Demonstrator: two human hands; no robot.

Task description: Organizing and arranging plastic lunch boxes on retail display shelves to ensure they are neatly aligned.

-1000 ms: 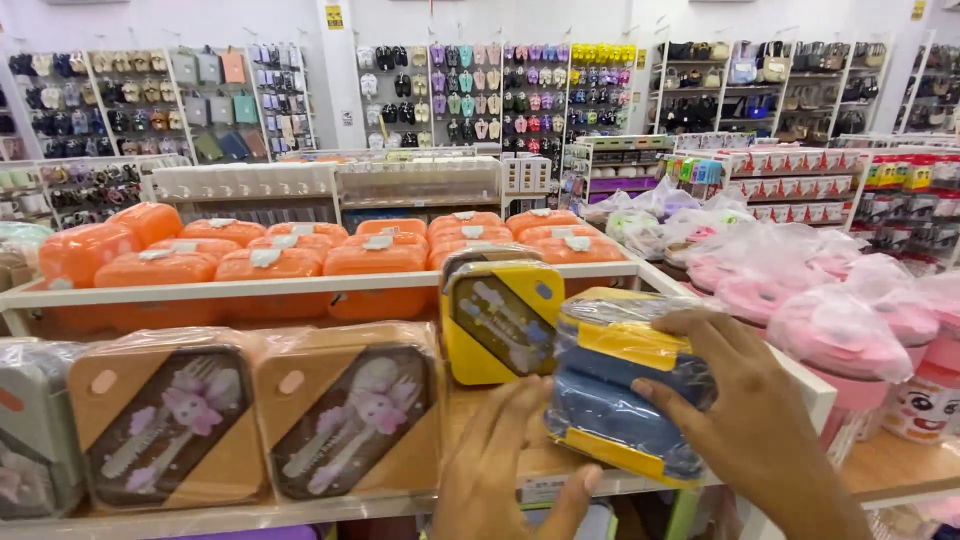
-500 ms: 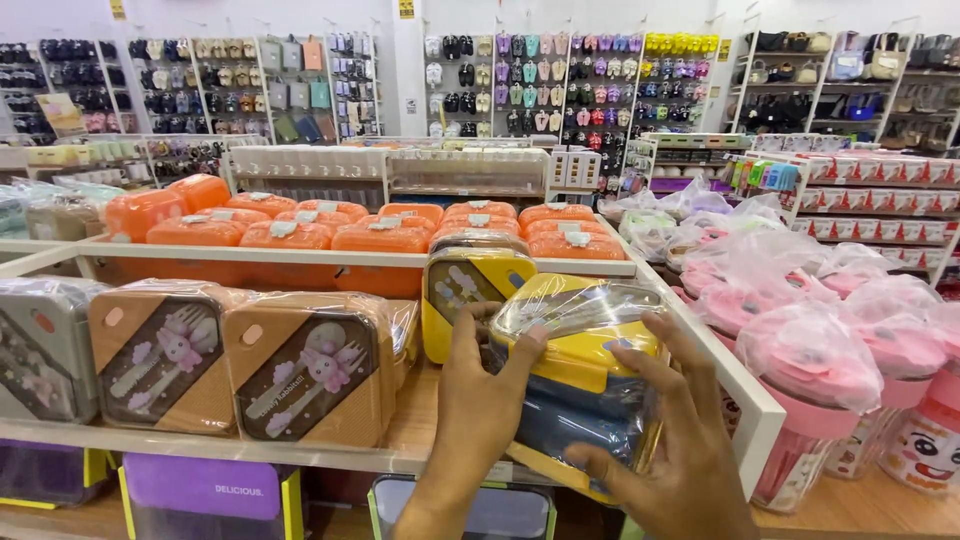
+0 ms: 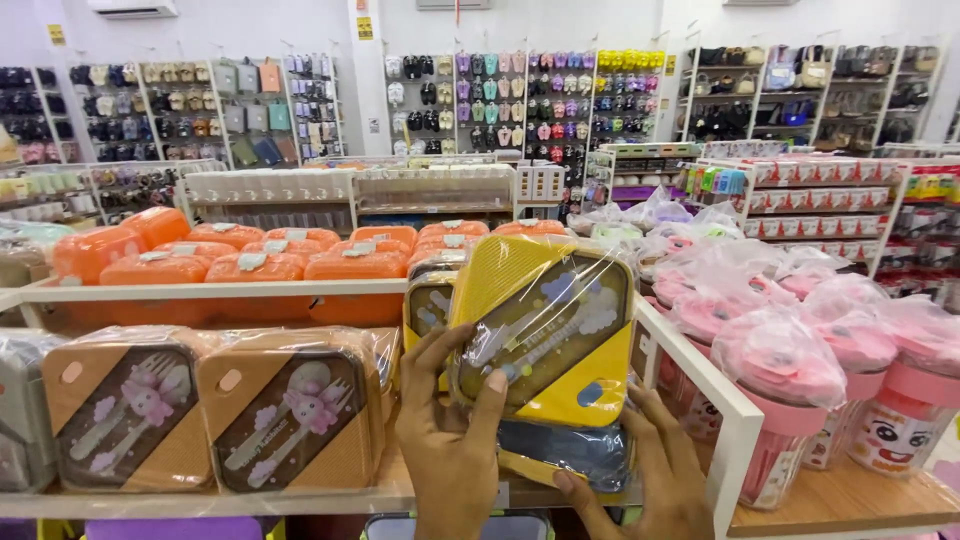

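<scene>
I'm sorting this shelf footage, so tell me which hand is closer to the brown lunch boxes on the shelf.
Left. The left hand grips the yellow lunch box right beside the nearest brown lunch box. The right hand holds the yellow box's far lower side, farther away.

Bright even shop light, glare on plastic wrap (image 3: 560,300), soft shadows, wide-angle bending at edges

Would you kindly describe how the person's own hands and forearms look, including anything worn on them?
Both are bare: the left hand and right hand show no gloves, rings, watch or sleeves in view. Fingernails are short and unpainted. Only the wrists show; the forearms leave the picture at its bottom edge.
</scene>
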